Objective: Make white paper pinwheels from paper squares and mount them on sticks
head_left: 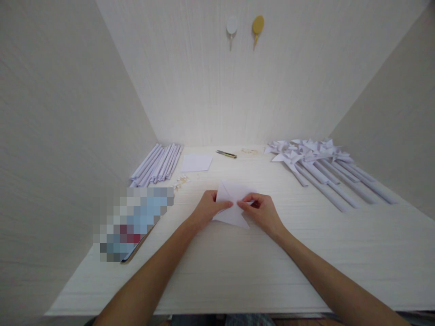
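The left hand (pixel 205 209) and right hand (pixel 265 212) are pinching the paper (pixel 234 216) between them, apparently folding it, the next move calling for steadiness.

- Light is soft and diffuse, its source out of view.
- The back wall (pixel 210 90) is pale and fairly bright, while the left wall (pixel 61 113) and right wall (pixel 390 113) fall off to dull grey, darkest toward the upper corners.
- The surface (pixel 306 262) is brightest at its far middle, with a faint, soft-edged shadow below the folded paper (pixel 233 216).
- No harsh glare shows; white on white keeps contrast low.
- Wide-angle distortion stretches the forearms (pixel 149 271) near the lower edge.
- Fine detail is soft, and coarse pixel blocks mask an item (pixel 136 226) at left.
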The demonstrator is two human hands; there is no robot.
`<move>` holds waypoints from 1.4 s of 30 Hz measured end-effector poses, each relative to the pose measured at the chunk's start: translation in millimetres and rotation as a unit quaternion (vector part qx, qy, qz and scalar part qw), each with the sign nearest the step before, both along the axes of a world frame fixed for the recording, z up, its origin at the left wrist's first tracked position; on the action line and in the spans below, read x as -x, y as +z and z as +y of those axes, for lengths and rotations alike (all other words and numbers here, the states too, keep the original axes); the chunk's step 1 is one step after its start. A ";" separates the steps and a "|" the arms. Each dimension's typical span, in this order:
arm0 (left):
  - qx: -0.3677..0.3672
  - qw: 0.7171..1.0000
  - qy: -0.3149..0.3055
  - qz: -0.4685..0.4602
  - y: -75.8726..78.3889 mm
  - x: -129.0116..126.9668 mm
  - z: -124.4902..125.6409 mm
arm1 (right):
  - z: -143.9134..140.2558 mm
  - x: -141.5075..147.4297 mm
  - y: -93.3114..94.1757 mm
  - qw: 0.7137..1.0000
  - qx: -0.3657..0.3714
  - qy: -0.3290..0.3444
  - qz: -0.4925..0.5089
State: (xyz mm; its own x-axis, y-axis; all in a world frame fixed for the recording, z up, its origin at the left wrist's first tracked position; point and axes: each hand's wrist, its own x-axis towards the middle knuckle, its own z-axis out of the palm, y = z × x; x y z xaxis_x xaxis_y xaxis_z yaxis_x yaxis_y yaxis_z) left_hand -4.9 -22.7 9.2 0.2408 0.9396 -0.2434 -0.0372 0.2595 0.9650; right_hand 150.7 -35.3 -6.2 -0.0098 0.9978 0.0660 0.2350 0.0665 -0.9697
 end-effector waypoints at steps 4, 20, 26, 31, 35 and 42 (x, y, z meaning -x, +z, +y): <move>-0.018 0.999 0.051 -0.001 -2.6 -5.3 -1.4 | -2.7 3.4 3.3 0.997 -0.027 -0.024 0.063; -0.040 0.990 0.128 -0.049 -4.5 -18.5 -7.6 | -3.0 2.7 5.7 0.969 0.029 -0.020 0.245; 0.023 0.994 0.031 -0.100 4.3 -3.9 -1.4 | 5.0 -11.2 6.7 0.973 0.082 0.071 0.206; 0.018 0.998 0.015 -0.064 6.6 -1.7 -3.2 | 5.3 -12.8 7.8 0.971 0.091 0.092 0.199; -0.024 0.999 0.034 -0.028 4.0 -4.3 -3.8 | 4.6 -12.1 7.4 0.973 0.087 0.080 0.198; -0.066 0.992 0.108 0.013 -1.6 -11.1 -3.5 | 4.2 -11.3 6.7 0.977 0.072 0.069 0.190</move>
